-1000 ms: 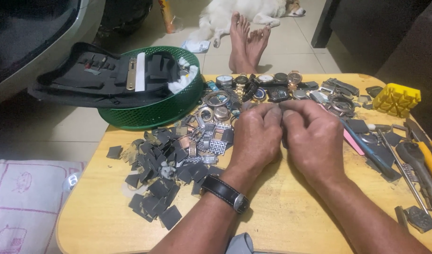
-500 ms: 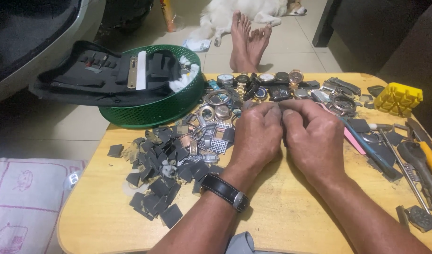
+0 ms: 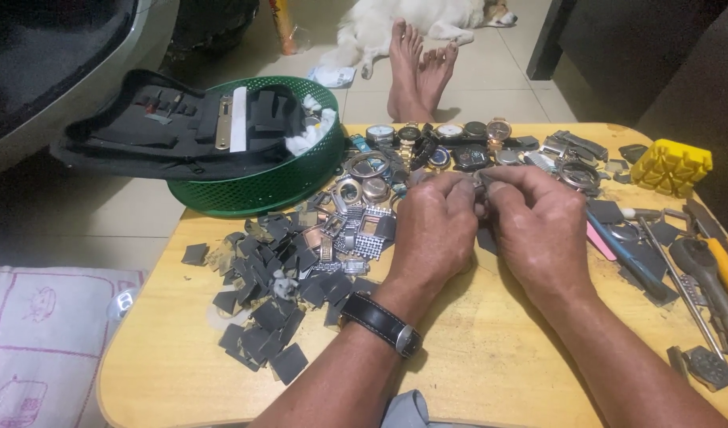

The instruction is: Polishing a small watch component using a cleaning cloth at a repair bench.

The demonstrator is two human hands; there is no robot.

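The fingers [image 3: 468,189] of both hands meet over the middle of the wooden surface [image 3: 491,357], pinched shut on a small metal piece [image 3: 480,184] that shows only as a grey sliver between the thumbs; its shape and long axis are too hidden to tell. The left hand [image 3: 433,230], with a black wristwatch [image 3: 381,325] on its wrist, lies knuckles up just beside the right hand [image 3: 538,226], and the two touch at the fingertips.

Just left of the hands lies a heap of metal band links [image 3: 352,238], and further left a spread of dark flat squares [image 3: 269,309]. Beyond the fingers a row of watches [image 3: 435,143] runs along the far edge. A green basket [image 3: 261,186] holding a black tool case [image 3: 174,127] overhangs the far left corner. Tools with a yellow handle [image 3: 724,265] crowd the right edge. Bare surface lies open nearest the person, under the forearms.
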